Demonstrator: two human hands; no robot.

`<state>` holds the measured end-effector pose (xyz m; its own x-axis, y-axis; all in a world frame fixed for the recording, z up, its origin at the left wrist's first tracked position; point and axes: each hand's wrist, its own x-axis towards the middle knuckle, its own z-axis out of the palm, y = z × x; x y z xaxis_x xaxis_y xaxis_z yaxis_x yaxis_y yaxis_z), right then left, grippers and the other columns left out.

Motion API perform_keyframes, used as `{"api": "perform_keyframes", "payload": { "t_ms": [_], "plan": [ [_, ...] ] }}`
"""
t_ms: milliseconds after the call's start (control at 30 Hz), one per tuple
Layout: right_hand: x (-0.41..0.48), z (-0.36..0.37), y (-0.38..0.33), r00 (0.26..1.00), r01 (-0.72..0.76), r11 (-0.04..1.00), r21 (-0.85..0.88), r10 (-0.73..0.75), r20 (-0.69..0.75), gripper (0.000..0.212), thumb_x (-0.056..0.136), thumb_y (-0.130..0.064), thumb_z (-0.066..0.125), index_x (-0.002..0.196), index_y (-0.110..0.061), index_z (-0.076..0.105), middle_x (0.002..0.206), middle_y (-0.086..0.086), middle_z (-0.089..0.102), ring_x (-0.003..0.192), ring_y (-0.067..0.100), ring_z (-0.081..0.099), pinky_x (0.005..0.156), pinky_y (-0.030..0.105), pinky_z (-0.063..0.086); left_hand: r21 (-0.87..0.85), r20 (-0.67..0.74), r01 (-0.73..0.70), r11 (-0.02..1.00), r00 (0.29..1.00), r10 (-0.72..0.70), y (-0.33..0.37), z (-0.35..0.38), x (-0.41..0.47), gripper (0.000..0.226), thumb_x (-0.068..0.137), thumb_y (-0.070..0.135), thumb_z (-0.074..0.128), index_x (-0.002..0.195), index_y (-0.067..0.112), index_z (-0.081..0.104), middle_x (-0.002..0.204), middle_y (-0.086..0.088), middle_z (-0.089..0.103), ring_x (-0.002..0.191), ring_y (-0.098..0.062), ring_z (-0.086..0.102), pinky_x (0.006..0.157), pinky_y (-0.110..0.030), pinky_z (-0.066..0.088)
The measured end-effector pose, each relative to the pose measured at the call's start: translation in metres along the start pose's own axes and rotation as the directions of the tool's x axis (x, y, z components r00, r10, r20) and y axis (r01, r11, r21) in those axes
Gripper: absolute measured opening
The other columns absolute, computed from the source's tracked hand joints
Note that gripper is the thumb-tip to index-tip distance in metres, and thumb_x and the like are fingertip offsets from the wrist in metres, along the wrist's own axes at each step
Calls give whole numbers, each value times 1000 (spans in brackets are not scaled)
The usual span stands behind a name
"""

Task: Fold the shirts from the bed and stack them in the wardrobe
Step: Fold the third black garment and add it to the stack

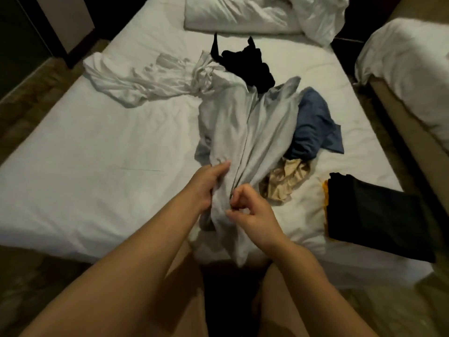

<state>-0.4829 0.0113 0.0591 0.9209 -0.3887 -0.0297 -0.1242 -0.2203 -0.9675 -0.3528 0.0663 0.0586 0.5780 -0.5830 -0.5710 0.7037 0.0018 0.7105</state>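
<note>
White-sheeted bed (97, 166) seen from its foot, with floor showing on both sides and a second bed (408, 64) at the right edge. Centre: grey shirt (243, 132), bunched lengthwise into long folds, its far end lying on the heap of clothes and its near end hanging over the mattress edge towards me. My left hand (206, 186) grips the shirt's left side, fingers curled under the cloth and thumb on top. My right hand (252, 212), just beside it, has its fingers bent and pinches a fold of the same shirt between thumb and fingertips. Behind the grey shirt, touching it: a crumpled black garment (247, 64). Left of that: a white shirt (136, 79) spread loosely across the sheet. Right of the grey shirt: a blue shirt (313, 127), rumpled, and nearer me a beige garment (284, 181), both partly under it. Near right corner: a folded black piece (374, 212), flat, with a yellow edge (325, 193) showing beneath its left side. Head of the bed: a pillow (230, 15) and a heaped duvet (320, 13).
</note>
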Motion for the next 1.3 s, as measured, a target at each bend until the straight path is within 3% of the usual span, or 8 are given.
{"api": "perform_keyframes", "payload": {
  "t_ms": [167,300,633,767,900,1033,1133,1300],
  "plan": [
    [14,-17,-14,937,-54,998,43,66,-344,8,91,-21,58,90,-27,52,82,-6,58,81,16,59,74,34,49,336,-24,-294,895,947,320,8,8,-26,33,93,13,52,126,8,55,115,-8,63,105,-24,61,94,-35,48],
    [32,-19,-33,929,-201,971,128,231,-290,21,94,-38,51,111,-27,47,105,-3,58,98,18,60,82,36,52,502,64,-380,777,912,404,6,5,-57,33,94,17,53,127,14,55,115,-3,63,105,-17,59,92,-29,46],
    [10,-14,-60,974,-162,972,170,185,-129,20,94,-21,53,79,-9,58,81,14,54,79,23,52,68,33,43,397,310,-274,876,939,153,7,-4,-99,29,93,23,53,121,30,51,109,9,65,100,-8,63,84,-26,53],
    [-2,-15,-67,982,-158,934,320,183,-50,20,92,-18,53,74,-15,61,82,6,62,80,14,60,71,22,48,246,210,-172,954,970,121,7,-2,-98,36,92,45,47,124,29,53,108,-2,66,98,-19,62,88,-38,50],
    [-9,-20,-71,986,-103,869,484,154,-67,27,66,-30,66,85,-10,64,86,15,53,88,28,49,82,40,36,220,104,-102,970,991,81,13,3,-98,58,81,66,49,121,24,57,102,-13,56,89,-26,53,73,-33,48],
    [-19,-26,-70,993,-109,909,403,118,3,10,79,-19,60,73,-13,65,82,10,58,88,24,53,85,36,39,97,99,-131,987,988,121,17,9,-101,32,93,38,51,113,14,58,93,-7,66,77,-19,64,56,-27,55],
    [-24,-30,-70,989,-99,917,385,134,-63,37,90,-9,53,57,-20,67,65,-3,60,74,15,54,71,25,42,177,59,-302,937,953,296,16,14,-104,28,91,3,53,118,11,53,92,-7,61,69,-17,59,47,-21,49],
    [-18,-37,-58,956,-199,903,381,265,-128,19,90,-35,57,106,-24,56,98,-1,59,88,16,57,69,30,48,300,139,-501,812,865,482,32,23,-107,43,86,-14,44,104,24,56,97,-6,63,83,-19,60,63,-26,50]
  ]
}}
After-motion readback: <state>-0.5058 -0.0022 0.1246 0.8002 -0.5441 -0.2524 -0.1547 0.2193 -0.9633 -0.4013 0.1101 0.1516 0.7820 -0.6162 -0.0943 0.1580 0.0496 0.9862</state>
